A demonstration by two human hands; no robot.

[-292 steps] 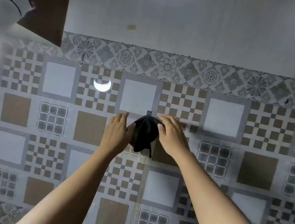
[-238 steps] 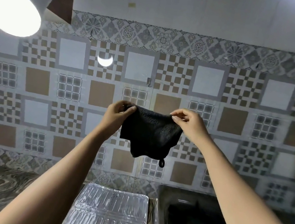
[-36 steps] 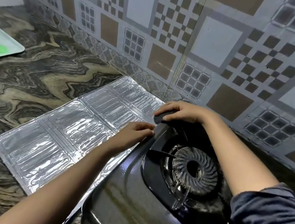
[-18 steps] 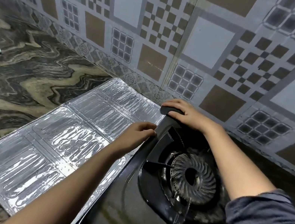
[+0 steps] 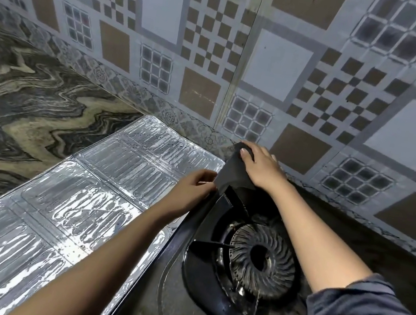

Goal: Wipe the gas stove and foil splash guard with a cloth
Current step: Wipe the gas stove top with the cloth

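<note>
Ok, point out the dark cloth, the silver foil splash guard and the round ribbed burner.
dark cloth (image 5: 229, 173), head view, its exposed lower fold.
silver foil splash guard (image 5: 76, 203), head view, a middle embossed panel.
round ribbed burner (image 5: 242, 246), head view, left of its ribbed ring.

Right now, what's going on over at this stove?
A person is wiping the gas stove. Their right hand presses a dark cloth onto the stove's far left corner, by the tiled wall. The left hand sits at the stove's left edge beside the cloth; whether it grips the rim or the cloth is unclear. The foil splash guard lies flat on the counter to the left.
</note>
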